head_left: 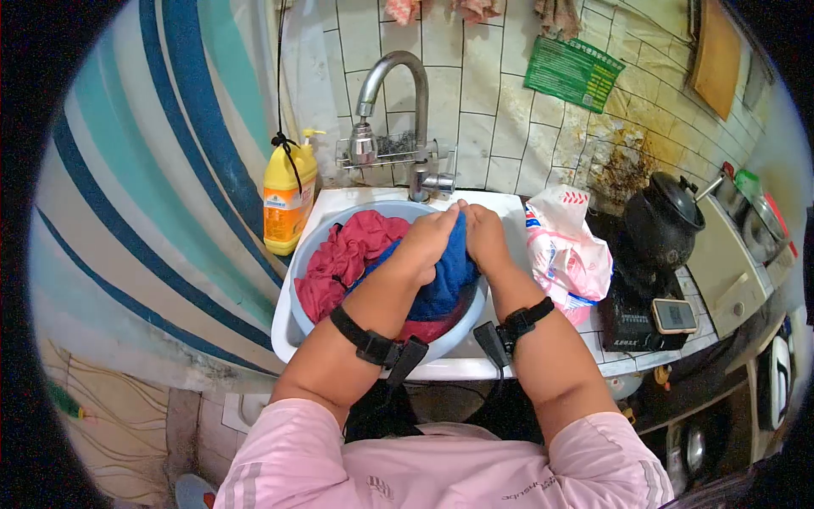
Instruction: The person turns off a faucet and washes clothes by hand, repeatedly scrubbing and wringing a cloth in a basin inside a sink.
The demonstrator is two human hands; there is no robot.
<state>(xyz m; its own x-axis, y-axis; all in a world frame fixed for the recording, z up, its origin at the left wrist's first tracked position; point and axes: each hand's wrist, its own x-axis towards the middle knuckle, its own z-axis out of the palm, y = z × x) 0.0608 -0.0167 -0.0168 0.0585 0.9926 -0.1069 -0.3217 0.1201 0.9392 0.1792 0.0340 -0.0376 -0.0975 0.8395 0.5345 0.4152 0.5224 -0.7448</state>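
Note:
Both hands are over a light blue basin (298,307) that sits in the white sink. My left hand (431,242) is closed on a wet-looking blue cloth (449,267), gripping its upper part. Close beside it, my right hand (485,233) is closed on the same blue cloth from the other side. The cloth hangs down between the hands into the basin. A crumpled dark pink cloth (352,254) fills the left side of the basin, and reddish water or fabric shows below the blue cloth. Some fingertips are hidden behind the hands.
A metal faucet (420,110) rises behind the basin. Left of the sink (509,208) hangs a yellow pump bottle (288,195). To the right are a pink-and-white plastic bag (568,250), a black pot (661,225) on a black stove (627,327), and a phone (675,316).

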